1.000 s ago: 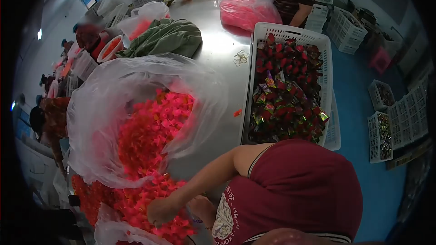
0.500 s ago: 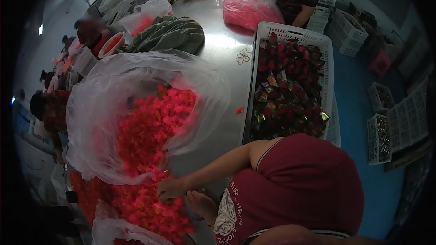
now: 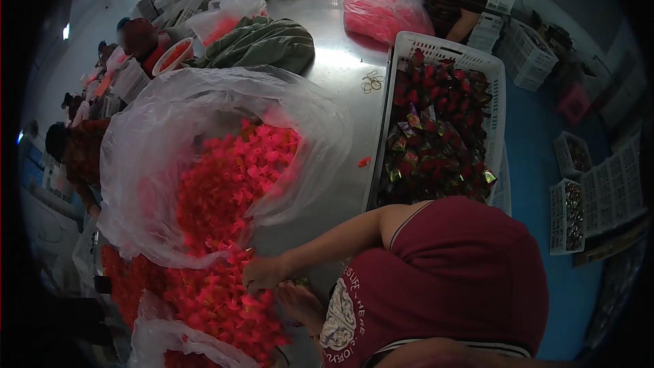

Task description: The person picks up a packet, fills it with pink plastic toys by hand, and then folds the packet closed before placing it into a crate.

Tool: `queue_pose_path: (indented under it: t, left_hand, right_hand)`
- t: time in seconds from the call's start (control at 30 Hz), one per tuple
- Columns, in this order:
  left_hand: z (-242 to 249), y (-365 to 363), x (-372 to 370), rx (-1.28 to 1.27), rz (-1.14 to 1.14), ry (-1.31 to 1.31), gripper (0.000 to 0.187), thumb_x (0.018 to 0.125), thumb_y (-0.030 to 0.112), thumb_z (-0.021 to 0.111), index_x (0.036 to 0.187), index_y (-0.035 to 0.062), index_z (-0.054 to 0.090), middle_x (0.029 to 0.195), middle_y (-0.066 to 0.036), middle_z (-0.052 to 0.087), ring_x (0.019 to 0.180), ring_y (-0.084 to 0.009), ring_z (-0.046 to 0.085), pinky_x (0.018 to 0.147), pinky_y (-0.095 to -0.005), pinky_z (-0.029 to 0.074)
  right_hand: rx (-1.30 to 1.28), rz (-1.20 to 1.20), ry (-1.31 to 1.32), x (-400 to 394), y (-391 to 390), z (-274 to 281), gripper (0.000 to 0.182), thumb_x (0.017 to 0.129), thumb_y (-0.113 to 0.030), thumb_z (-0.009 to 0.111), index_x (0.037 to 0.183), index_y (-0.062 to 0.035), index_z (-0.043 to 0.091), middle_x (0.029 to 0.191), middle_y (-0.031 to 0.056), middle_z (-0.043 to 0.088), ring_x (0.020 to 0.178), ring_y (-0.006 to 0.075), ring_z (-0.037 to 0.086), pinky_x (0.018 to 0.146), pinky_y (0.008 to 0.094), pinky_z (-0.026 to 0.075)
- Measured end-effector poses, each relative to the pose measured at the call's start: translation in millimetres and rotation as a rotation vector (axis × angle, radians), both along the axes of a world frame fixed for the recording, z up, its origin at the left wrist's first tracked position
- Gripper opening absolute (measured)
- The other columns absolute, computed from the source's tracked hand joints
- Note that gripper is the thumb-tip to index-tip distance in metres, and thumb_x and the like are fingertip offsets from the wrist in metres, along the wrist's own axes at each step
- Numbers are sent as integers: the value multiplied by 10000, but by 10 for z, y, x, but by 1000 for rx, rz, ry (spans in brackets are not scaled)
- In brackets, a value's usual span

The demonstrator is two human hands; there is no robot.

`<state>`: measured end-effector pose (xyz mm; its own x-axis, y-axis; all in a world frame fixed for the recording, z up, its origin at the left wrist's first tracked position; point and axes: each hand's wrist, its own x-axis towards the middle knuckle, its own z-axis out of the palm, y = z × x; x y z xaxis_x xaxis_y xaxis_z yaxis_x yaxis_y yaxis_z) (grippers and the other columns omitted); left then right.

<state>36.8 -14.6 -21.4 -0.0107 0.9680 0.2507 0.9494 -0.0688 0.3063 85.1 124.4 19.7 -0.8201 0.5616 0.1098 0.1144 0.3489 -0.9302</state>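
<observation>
My right hand [image 3: 263, 274] reaches over the edge of a heap of small bright red-pink plastic pieces [image 3: 211, 296]. Its fingers are bent together, and whatever is between them is hidden. Just below it, close to my shirt, my left hand [image 3: 300, 303] is curled closed around a small shiny wrapper [image 3: 302, 281], of which only green and purple bits show. The heap spills from the mouth of a large clear plastic bag [image 3: 153, 143] full of the same pieces, in front of my hands.
A white crate [image 3: 501, 95] of shiny wrapped packets [image 3: 436, 143] stands to my right. Beyond the bag lie a green cloth bundle [image 3: 266, 44] and rubber bands [image 3: 371, 82] on the metal table [image 3: 327, 34]. Co-workers stand at the far sides; another clear bag [image 3: 177, 337] lies at left.
My right hand has drawn back slightly from the red pieces, toward my left hand. The left hand has stayed almost in place. The whole view has shifted a little.
</observation>
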Motion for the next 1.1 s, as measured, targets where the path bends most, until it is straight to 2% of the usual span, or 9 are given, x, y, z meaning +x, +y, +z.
queue_pose_path:
  t: [0.27,0.6,0.7,0.73,0.83,0.93,0.97,1.03,1.1]
  left_hand:
    - [-64,23,-103,-36,-53,36,202,738,8,538,935,-26,512,975,-220,537,990,-404,512,858,-468,437]
    - [-28,-67,-97,26,-40,-77,425,836,43,507,1253,-30,465,1153,-260,535,1025,-440,521,826,-504,450]
    - [71,-65,-47,-6,123,-278,176,871,18,482,1031,-14,546,1038,-228,555,945,-427,539,784,-455,455]
    - [34,-72,-70,107,115,-371,112,859,5,495,962,-21,531,985,-221,552,926,-417,539,775,-451,449]
    - [-3,-64,-97,171,220,-514,87,845,-2,521,930,-22,517,927,-194,563,866,-397,543,736,-420,446]
    - [7,-132,-85,168,276,-577,75,840,-21,522,914,-27,511,939,-190,570,868,-383,556,745,-406,452]
    - [5,-115,-90,171,269,-634,78,835,-36,519,913,-29,507,948,-190,568,874,-383,560,750,-409,455]
    - [-30,-134,-101,168,292,-659,69,840,-34,523,907,-27,508,974,-175,588,879,-329,575,762,-371,457]
    - [-50,-122,-123,184,304,-679,60,845,-31,528,902,-25,510,1000,-161,609,884,-275,590,773,-332,458]
  right_hand:
    - [339,54,-228,-51,-13,8,159,659,-200,618,661,-50,673,634,144,627,624,314,618,574,439,469]
    - [593,94,-377,504,3,-27,196,699,-240,591,733,-63,670,744,160,651,754,350,646,636,468,510]
    - [527,-1,-491,759,25,-48,171,792,-229,570,825,-96,674,821,152,654,781,356,631,667,466,499]
    - [383,-210,-242,870,13,-144,195,784,-226,589,870,-82,687,849,166,659,784,362,627,690,455,499]
    - [-43,-322,-222,1001,-13,-163,184,837,-167,618,926,-22,687,777,99,672,709,180,640,683,295,493]
    - [-205,-300,-155,963,-154,-263,174,862,-142,615,943,0,675,733,58,652,691,97,589,654,253,465]
    - [-206,-288,-154,914,-167,-275,174,862,-142,615,943,0,675,733,58,652,691,97,589,654,253,465]
    - [-294,-279,-128,860,-288,-281,168,817,-149,624,883,-3,675,701,143,627,644,267,611,627,324,475]
    - [-216,-227,-130,849,-315,-325,163,817,-151,628,876,-5,673,708,145,622,650,275,608,624,336,470]
